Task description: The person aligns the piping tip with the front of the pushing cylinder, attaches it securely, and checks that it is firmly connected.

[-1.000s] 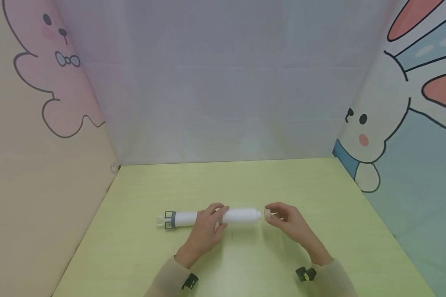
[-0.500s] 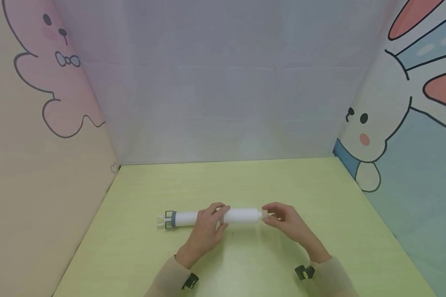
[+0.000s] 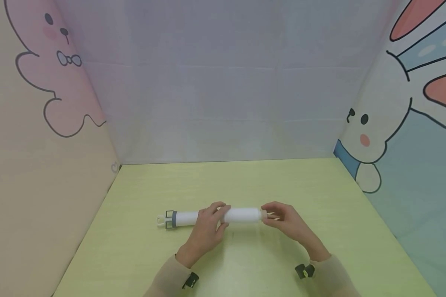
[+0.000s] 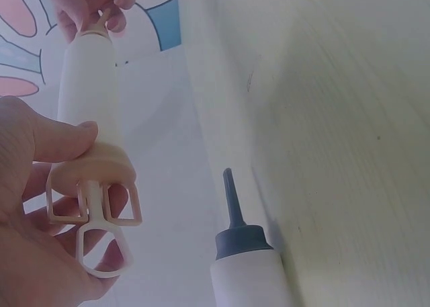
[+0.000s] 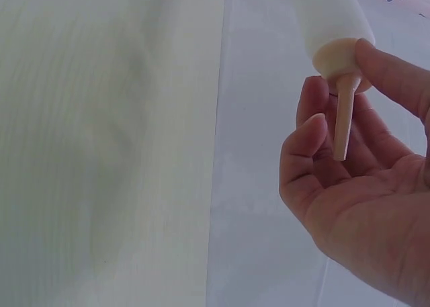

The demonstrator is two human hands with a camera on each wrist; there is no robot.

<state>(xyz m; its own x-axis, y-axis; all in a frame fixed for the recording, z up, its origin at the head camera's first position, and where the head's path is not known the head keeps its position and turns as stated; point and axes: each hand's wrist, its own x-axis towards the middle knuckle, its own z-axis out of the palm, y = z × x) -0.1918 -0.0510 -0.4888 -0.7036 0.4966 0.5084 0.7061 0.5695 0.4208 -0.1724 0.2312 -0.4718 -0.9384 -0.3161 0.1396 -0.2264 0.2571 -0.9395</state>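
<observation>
My left hand (image 3: 207, 229) grips a white icing syringe (image 3: 241, 215) near its rear end. In the left wrist view, this syringe has a beige collar (image 4: 94, 171) with finger loops and a white ring handle (image 4: 86, 253). My right hand (image 3: 289, 222) pinches a beige nozzle cap (image 5: 337, 57) at the syringe's front end, thumb on one side and fingers on the other. The cap's thin spout points back toward the right palm. The cap sits against the barrel (image 5: 329, 15), covering its narrow tip.
A second white syringe (image 3: 186, 219) with a dark grey collar (image 3: 173, 220) lies on the pale green table (image 3: 223, 181), partly hidden behind my left hand. Its dark grey nozzle (image 4: 234, 203) shows in the left wrist view. Cartoon-printed walls (image 3: 423, 173) enclose the table.
My right hand has moved slightly left, bringing the nozzle cap from a small gap off the syringe's tip onto its front end. My left hand has stayed nearly still.
</observation>
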